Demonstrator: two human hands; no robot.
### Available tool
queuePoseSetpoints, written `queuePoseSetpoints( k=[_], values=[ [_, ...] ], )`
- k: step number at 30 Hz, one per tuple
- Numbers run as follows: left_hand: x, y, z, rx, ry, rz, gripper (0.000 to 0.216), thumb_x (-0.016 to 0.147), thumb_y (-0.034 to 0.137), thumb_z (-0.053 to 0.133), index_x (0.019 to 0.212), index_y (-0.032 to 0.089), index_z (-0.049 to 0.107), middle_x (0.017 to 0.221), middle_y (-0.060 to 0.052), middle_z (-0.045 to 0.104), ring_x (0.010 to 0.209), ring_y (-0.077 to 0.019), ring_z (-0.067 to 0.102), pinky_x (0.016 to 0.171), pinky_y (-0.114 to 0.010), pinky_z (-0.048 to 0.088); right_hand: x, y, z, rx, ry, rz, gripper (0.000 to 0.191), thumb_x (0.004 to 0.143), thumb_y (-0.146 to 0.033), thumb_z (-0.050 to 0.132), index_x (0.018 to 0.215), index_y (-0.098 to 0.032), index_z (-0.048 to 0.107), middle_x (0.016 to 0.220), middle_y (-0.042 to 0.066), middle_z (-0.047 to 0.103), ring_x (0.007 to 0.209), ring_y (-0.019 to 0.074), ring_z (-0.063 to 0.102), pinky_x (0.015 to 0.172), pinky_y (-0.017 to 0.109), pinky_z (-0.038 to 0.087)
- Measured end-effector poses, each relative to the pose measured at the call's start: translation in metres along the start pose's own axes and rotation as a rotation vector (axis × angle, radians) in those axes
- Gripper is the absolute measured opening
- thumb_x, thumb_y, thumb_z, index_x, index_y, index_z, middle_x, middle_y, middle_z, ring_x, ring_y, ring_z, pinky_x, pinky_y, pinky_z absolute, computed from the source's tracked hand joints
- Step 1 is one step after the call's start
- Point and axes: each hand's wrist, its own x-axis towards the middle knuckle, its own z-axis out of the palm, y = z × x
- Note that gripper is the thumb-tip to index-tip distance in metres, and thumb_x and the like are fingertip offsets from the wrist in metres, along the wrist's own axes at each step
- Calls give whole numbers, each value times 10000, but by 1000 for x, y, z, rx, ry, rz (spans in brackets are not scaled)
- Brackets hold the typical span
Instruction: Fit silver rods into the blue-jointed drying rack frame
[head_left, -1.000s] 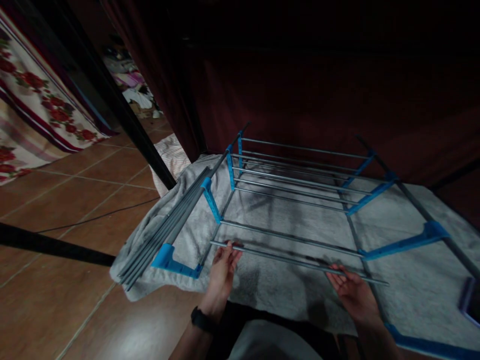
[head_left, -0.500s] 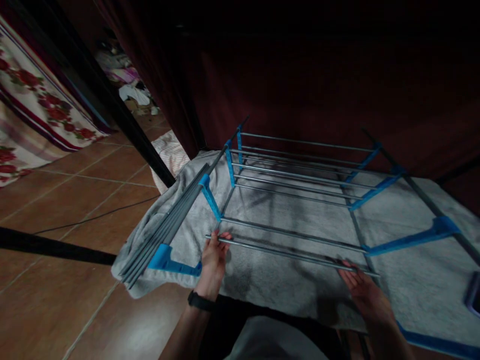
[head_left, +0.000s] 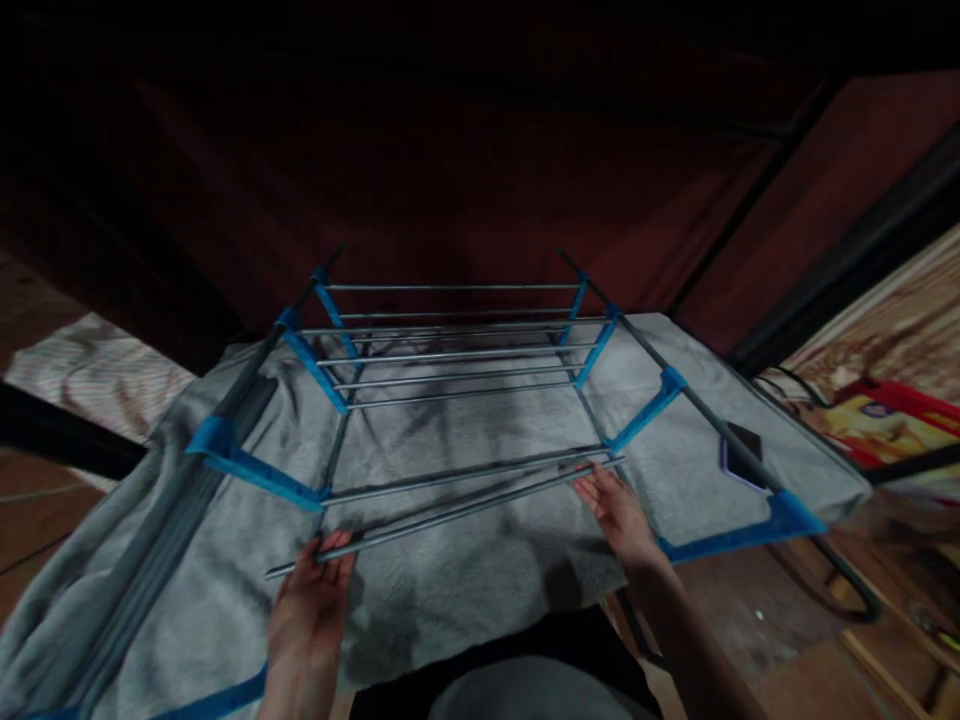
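Note:
A thin grey metal rod (head_left: 442,515) lies across both of my hands, slanting up from left to right. Near its left end, my left hand (head_left: 311,600) has its fingers curled round it. My right hand (head_left: 611,505) grips the other end, close to a blue plastic bracket (head_left: 637,425). Beyond my hands lies a partly built rack frame (head_left: 266,350) of grey tubes and blue brackets, with several rods (head_left: 457,354) fitted across it. At the left, a blue bracket (head_left: 262,475) sticks inward from the side tube.
A grey blanket (head_left: 487,430) lies under the frame. Loose grey rods (head_left: 165,540) are bundled on its left side. At the right lies a phone (head_left: 742,458); past the blanket's edge is a red and yellow package (head_left: 892,420). A dark red curtain (head_left: 450,180) hangs behind.
My view has swung to the right. The rod has tilted: its right end is now up by the right bracket, while its left end is lower and nearer me. Both hands still hold it.

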Motion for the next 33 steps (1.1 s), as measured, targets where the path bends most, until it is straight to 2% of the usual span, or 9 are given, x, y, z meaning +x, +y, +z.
queuePoseSetpoints(
  k=[6, 12, 16, 22, 24, 28, 33],
  values=[
    [-5, -9, 7, 35, -49, -73, 226, 835, 44, 608, 777, 231, 721, 848, -4, 798, 868, -139, 785, 841, -244, 650, -4, 2, 19, 16, 7, -1, 483, 595, -530, 1052, 743, -260, 680, 698, -33, 744, 686, 174, 736, 795, 338, 653],
    [-18, -19, 21, 66, -116, -142, 130, 890, 114, 670, 809, 197, 727, 861, -36, 807, 870, -178, 804, 873, -311, 679, -10, 2, 35, 32, -57, -11, 508, 544, -523, 1069, 729, -243, 688, 757, -15, 770, 695, 155, 734, 791, 306, 644],
    [-17, -18, 21, 98, -127, -139, 114, 880, 116, 677, 816, 200, 722, 863, -36, 802, 864, -182, 806, 895, -323, 683, -7, -3, 36, 49, -52, -55, 439, 594, -452, 1051, 784, -234, 721, 848, -3, 803, 761, 155, 751, 841, 307, 638],
    [-5, -15, 12, 121, -122, -78, 124, 825, 135, 697, 834, 256, 722, 869, -15, 807, 956, -232, 814, 954, -431, 696, 1, -8, 25, 52, -48, -96, 400, 648, -409, 1039, 774, -247, 696, 791, -46, 766, 754, 145, 744, 823, 305, 641],
    [-4, -13, 11, 123, -114, -89, 150, 808, 116, 680, 829, 258, 723, 868, -14, 808, 965, -225, 811, 945, -405, 697, 2, -8, 23, 54, -29, -98, 414, 650, -415, 1043, 763, -253, 678, 739, -70, 732, 702, 135, 725, 798, 305, 644],
    [-3, -8, 11, 100, -79, -114, 217, 771, 48, 624, 803, 239, 722, 859, -16, 806, 909, -175, 805, 844, -277, 689, 1, -7, 20, 55, 12, -114, 447, 657, -435, 1041, 726, -260, 636, 664, -92, 674, 641, 116, 692, 744, 271, 628],
    [3, -8, 4, 73, -100, -107, 207, 753, 37, 655, 808, 227, 715, 860, -11, 804, 872, -163, 802, 811, -251, 677, -2, -6, 20, 38, 47, -124, 469, 651, -458, 1044, 709, -262, 621, 652, -91, 673, 622, 104, 669, 698, 240, 604]
  ],
)
